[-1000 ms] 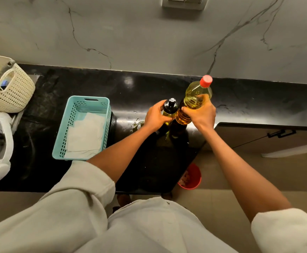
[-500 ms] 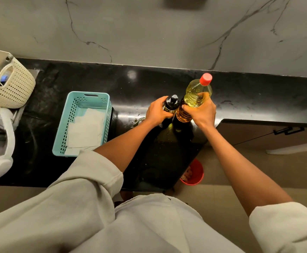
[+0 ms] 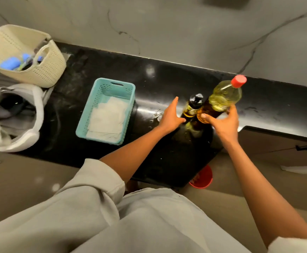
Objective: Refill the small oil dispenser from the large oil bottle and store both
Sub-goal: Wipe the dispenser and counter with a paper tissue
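The small oil dispenser (image 3: 190, 110), dark glass with a black pump top, stands on the black counter (image 3: 167, 84) right beside the large oil bottle (image 3: 224, 95). The large bottle is clear plastic, holds yellow oil and has a red cap (image 3: 238, 81). My left hand (image 3: 171, 116) lies just left of the dispenser with fingers straight and apart; only the thumb touches the dispenser's lower side. My right hand (image 3: 224, 124) wraps the large bottle's lower body, thumb on its left and fingers on its right. The bases of both bottles are hidden by my hands.
A teal basket (image 3: 116, 83) lined with white paper sits left of the bottles. Further left stand a cream woven basket (image 3: 44, 70) with blue items and a white-rimmed appliance (image 3: 37, 110). A red bucket (image 3: 203, 178) is on the floor below the counter edge. A marble wall backs the counter.
My left hand has let go of the dispenser's neck and its fingers have straightened. My right hand has slid lower on the large bottle. The view has shifted, so everything sits further right.
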